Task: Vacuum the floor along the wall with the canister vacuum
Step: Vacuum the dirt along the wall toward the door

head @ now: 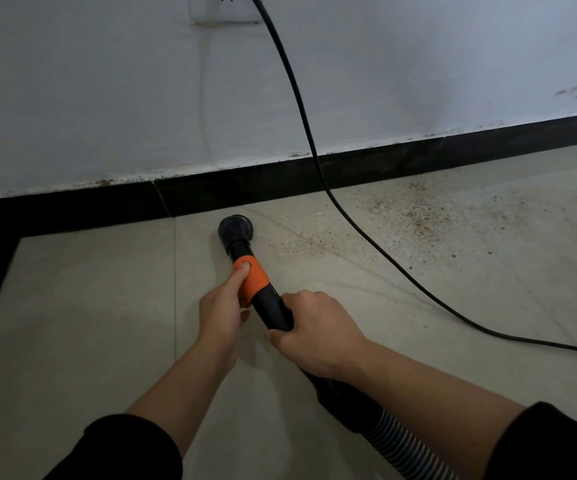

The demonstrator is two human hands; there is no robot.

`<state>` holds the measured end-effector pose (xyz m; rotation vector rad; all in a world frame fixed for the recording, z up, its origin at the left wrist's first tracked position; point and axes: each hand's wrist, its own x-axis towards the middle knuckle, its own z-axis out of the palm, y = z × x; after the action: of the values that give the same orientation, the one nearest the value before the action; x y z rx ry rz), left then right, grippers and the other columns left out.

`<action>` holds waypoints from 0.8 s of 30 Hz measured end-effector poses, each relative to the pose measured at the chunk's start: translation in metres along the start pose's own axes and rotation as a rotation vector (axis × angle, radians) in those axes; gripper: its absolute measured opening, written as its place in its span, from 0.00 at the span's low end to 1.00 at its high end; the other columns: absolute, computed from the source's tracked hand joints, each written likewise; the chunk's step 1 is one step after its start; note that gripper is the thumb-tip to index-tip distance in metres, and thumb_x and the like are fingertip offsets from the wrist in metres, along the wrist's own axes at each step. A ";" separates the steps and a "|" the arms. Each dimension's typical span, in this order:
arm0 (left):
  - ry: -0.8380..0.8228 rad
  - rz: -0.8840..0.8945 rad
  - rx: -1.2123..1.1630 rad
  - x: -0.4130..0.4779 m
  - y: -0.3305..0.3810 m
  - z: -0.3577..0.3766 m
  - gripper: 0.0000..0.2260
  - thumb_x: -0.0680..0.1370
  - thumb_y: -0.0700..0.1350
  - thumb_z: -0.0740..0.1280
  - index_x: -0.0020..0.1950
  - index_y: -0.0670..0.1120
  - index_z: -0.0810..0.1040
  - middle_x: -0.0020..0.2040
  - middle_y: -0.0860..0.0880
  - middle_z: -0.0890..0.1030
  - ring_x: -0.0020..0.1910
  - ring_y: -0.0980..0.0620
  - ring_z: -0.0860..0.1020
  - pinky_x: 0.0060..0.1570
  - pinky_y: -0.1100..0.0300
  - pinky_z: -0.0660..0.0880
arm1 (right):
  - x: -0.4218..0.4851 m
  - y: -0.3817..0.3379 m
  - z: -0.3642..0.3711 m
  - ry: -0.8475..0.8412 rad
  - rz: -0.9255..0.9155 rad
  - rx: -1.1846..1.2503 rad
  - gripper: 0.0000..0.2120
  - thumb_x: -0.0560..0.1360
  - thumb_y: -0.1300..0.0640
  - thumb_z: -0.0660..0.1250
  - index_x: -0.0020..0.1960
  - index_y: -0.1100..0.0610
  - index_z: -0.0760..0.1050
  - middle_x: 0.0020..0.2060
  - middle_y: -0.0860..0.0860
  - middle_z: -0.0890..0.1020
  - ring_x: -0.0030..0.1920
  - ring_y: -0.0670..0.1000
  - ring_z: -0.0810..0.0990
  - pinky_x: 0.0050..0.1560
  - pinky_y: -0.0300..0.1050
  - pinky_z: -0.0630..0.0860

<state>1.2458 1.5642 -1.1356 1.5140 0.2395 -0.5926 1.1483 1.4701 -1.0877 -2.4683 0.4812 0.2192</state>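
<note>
- Step in hand, as I read it: working the floor strip at the foot of the wall, mid-pass.
- Round brush nozzle (236, 229) is down on the floor tiles (89, 306), just beside the black skirting board (245, 188), close to a tile joint.
- Left hand (223, 311) is wrapped round the orange collar (254, 277) of the wand, thumb on top.
- Right hand (315, 336) is clamped round the black wand tube (273, 306) further back; both hands full, neither free.
- Ribbed hose (405, 445) runs off under the right forearm to the lower edge. Canister itself not in view.
- Tile left of the nozzle looks clean. Brown grit (415, 216) is scattered to the right along the skirting, with a thinner streak reaching near the nozzle.
- So most of the dirty stretch looks not yet done.
- Next move, my call: slide the nozzle right along the skirting into the grit, brush flat on the tile and tight to the board.
- Snag: power cord (301, 109) hangs down the wall (107, 98), crosses the skirting and lies over the floor between nozzle and main grit patch.
- Cord needs lifting or stepping over with the nozzle; dragging it risks smearing grit or tugging the plug.
</note>
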 end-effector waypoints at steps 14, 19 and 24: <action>-0.104 -0.060 0.073 -0.029 -0.005 0.013 0.09 0.76 0.55 0.68 0.47 0.50 0.78 0.53 0.43 0.82 0.52 0.46 0.79 0.50 0.54 0.73 | -0.034 0.014 -0.011 0.010 0.059 -0.050 0.10 0.71 0.51 0.67 0.38 0.54 0.68 0.31 0.49 0.74 0.32 0.52 0.74 0.29 0.43 0.65; -0.159 -0.080 0.112 -0.038 -0.006 0.017 0.09 0.77 0.56 0.68 0.47 0.50 0.78 0.53 0.43 0.82 0.49 0.48 0.79 0.48 0.56 0.73 | -0.045 0.019 -0.014 0.011 0.082 -0.065 0.12 0.71 0.51 0.67 0.36 0.53 0.67 0.29 0.49 0.73 0.30 0.51 0.72 0.28 0.42 0.64; -0.176 -0.087 0.125 -0.047 -0.006 0.019 0.10 0.77 0.55 0.68 0.47 0.49 0.79 0.51 0.44 0.82 0.45 0.49 0.78 0.47 0.56 0.73 | -0.054 0.020 -0.017 0.011 0.096 -0.065 0.11 0.70 0.51 0.68 0.36 0.53 0.68 0.30 0.50 0.73 0.32 0.52 0.74 0.30 0.44 0.67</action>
<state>1.1995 1.5563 -1.1159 1.5667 0.1349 -0.8180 1.0918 1.4599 -1.0707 -2.5134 0.6076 0.2640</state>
